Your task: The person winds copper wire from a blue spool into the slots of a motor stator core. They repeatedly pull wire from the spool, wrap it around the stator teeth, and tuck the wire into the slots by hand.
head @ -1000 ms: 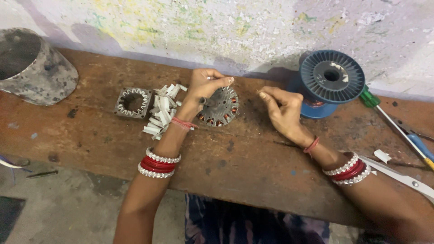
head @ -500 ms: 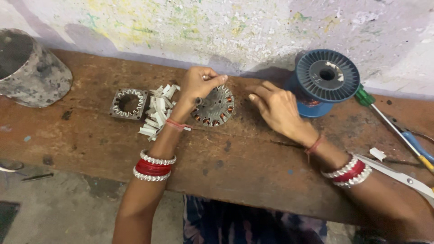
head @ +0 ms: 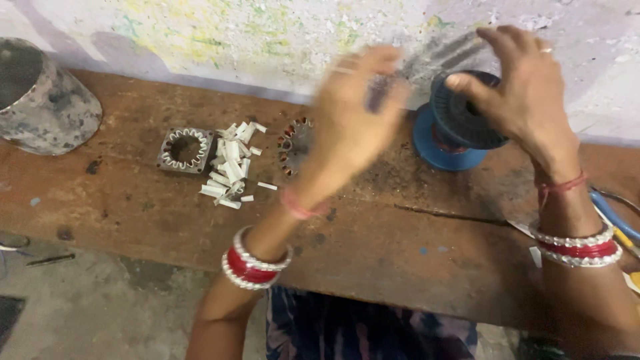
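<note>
The right hand (head: 523,87) is raised at about 1 o'clock, over the blue wire spool (head: 460,123); its fingers are spread and curved, and the thumb tip is laid against the spool's dark ribbed top flange. The spool stands upright on the wooden bench (head: 400,247), close to the painted wall.

The left hand (head: 350,117) is held up at 12 o'clock and is blurred. Its fingers appear drawn together, but whether anything is pinched cannot be told. Partly hidden behind it lies a round slotted stator core (head: 293,143).

At 10 o'clock a second, square stator core (head: 185,150) lies flat, with a loose heap of white insulation slips (head: 230,167) just beside it. A grey, battered metal vessel (head: 40,100) rests at 9 o'clock. Blue and yellow tool handles (head: 617,223) show at the 3 o'clock edge.

The spool is judged rigid and fairly heavy when wound; its flanges look best gripped at the rim, since the wire on it is probably fine and easily kinked. The steel cores are judged heavy and stiff, with sharp slot edges; the paper slips, light and easily scattered.
</note>
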